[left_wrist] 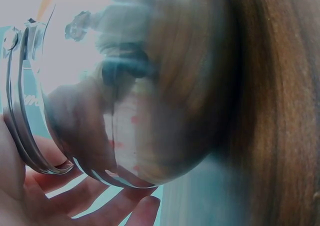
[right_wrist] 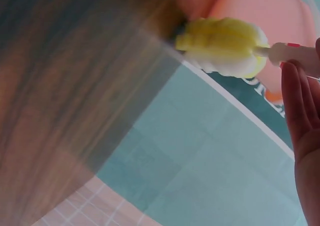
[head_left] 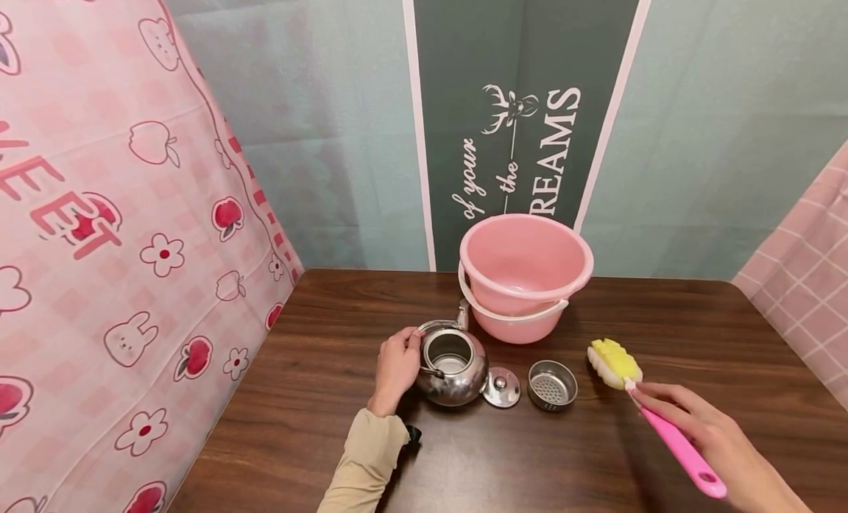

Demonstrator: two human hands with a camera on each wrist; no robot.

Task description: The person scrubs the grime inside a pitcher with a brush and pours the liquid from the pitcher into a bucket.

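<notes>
A shiny metal teapot point(head_left: 457, 391) stands upright on the table with its top open. My left hand point(head_left: 397, 366) holds it at its left side; in the left wrist view, the fingers curve against the teapot's round body point(left_wrist: 165, 111) beside its folded-down handle point(left_wrist: 20, 121). My right hand point(head_left: 712, 428) grips a sponge brush by its pink handle point(head_left: 682, 450). The brush's yellow and white sponge head point(head_left: 616, 362) points away from me, and in the right wrist view the sponge point(right_wrist: 220, 41) touches nothing visible. Beside the teapot lie its lid point(head_left: 501, 388) and a round perforated strainer point(head_left: 553, 388).
Behind the teapot stands a pink bucket point(head_left: 520, 330) with a white handle, and a pink basin point(head_left: 523, 259) is set into its top. A black object point(head_left: 414, 436) shows by my left sleeve. Patterned cloths hang around the dark wooden table point(head_left: 503, 461).
</notes>
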